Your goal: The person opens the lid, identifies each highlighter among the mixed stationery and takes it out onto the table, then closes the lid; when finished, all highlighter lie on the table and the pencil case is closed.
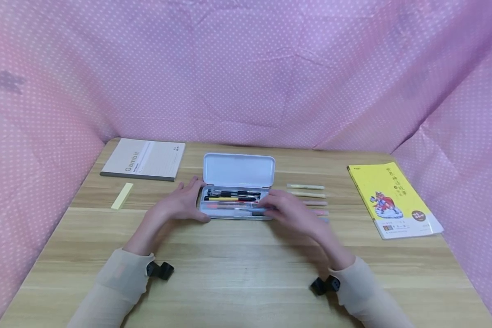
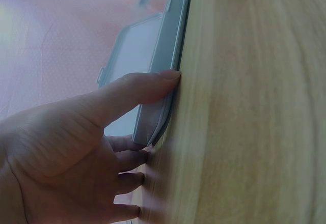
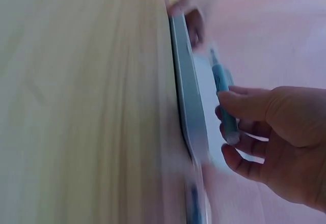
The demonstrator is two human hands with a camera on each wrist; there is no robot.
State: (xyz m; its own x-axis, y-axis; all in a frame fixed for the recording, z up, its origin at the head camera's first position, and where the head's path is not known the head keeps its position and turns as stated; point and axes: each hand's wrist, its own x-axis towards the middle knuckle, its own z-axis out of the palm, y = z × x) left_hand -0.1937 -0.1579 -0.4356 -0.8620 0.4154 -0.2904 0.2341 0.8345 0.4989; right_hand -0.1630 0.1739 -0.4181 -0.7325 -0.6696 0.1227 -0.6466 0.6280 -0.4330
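A pale, shallow pencil case (image 1: 238,170) lies open on the table, its lid folded back and several pens (image 1: 231,199) inside. My left hand (image 1: 183,202) holds the case's left end. In the left wrist view its thumb (image 2: 147,85) presses the front side, while the other fingers spread around the end. My right hand (image 1: 288,212) is over the right part of the case. In the right wrist view it pinches a blue pen (image 3: 221,79) between thumb and fingers, above the case's front rim.
Several more pens (image 1: 307,195) lie in a row right of the case. A grey-white notebook (image 1: 143,158) is at the back left, with a pale yellow strip (image 1: 122,196) below it. A yellow book (image 1: 393,196) lies at the right. Pink dotted cloth (image 1: 246,77) surrounds the table.
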